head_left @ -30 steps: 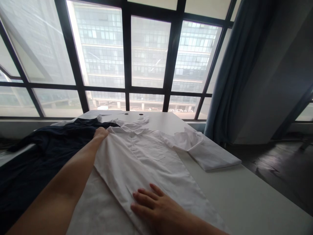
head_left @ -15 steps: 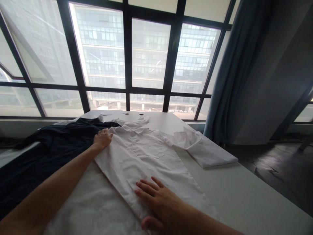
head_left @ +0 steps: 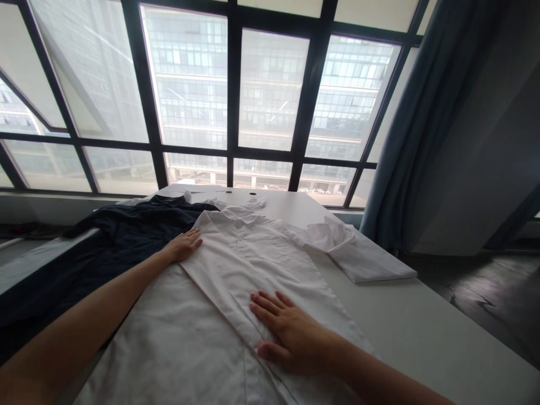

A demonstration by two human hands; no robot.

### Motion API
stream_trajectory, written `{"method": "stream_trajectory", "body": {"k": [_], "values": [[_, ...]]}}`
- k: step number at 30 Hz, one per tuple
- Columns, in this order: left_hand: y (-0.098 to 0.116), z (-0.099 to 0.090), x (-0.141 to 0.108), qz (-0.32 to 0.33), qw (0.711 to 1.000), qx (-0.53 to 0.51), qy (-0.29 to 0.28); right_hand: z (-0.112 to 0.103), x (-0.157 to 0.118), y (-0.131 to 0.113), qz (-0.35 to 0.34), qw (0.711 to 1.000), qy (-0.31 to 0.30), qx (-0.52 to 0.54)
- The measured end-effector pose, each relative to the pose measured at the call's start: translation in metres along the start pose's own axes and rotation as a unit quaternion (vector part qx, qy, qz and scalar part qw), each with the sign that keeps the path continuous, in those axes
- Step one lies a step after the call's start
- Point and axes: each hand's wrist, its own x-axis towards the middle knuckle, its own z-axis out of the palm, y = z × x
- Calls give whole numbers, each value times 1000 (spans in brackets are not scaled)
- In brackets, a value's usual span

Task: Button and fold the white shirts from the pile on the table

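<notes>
A white shirt (head_left: 257,264) was spread flat on a white table (head_left: 413,320). The right hand (head_left: 295,332) was pressed on it, fingers spread apart; the left hand (head_left: 182,246) lay open at its left edge, beside a navy garment (head_left: 126,222). Nothing was gripped.

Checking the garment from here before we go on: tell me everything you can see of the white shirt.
The white shirt lies flat, front up, on a white table, collar toward the window. It looks like plain cotton, with a pointed collar, a chest pocket and one sleeve folded back on itself. The left hand rests on its edge, the right hand on its front.
</notes>
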Motion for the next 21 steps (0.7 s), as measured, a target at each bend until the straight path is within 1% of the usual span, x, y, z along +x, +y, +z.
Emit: {"method": "stream_trajectory", "body": {"k": [3, 5, 6, 7, 9, 10, 12, 13, 15, 17, 19, 21], "values": [[-11, -5, -2, -11, 1000, 14, -25, 3, -1, 1, 2, 1000, -2, 1], [-8, -10, -5, -25, 998, 43, -36, 4, -2, 1, -3, 1000, 2, 2], [-3, -13, -7, -31, 997, 66, -37, 4, -1, 1, -7, 1000, 7, 2], [5, -16, -9, -34, 995, 89, -33, 4, -1, 2, -13, 1000, 13, 2], [29, -19, -13, -22, 993, 116, -18, 5, 3, 7, -20, 999, 38, 6], [43, -19, -17, -1, 994, 110, -7, 5, 5, 12, -15, 998, 64, 10], [72, -15, -25, 52, 997, 55, -5, 2, 11, 28, 14, 990, 141, 9], [84, -12, -30, 71, 997, 27, -8, -2, 15, 39, 38, 982, 186, -1], [101, -5, -40, 79, 996, -8, -27, -16, 20, 65, 97, 960, 258, -53], [109, 0, -48, 76, 996, -28, -40, -38, 23, 97, 178, 932, 294, -111], [110, 1, -52, 73, 996, -39, -41, -64, 22, 131, 281, 890, 321, -161], [109, -1, -53, 70, 996, -43, -44, -89, 17, 166, 390, 835, 336, -195]]}}
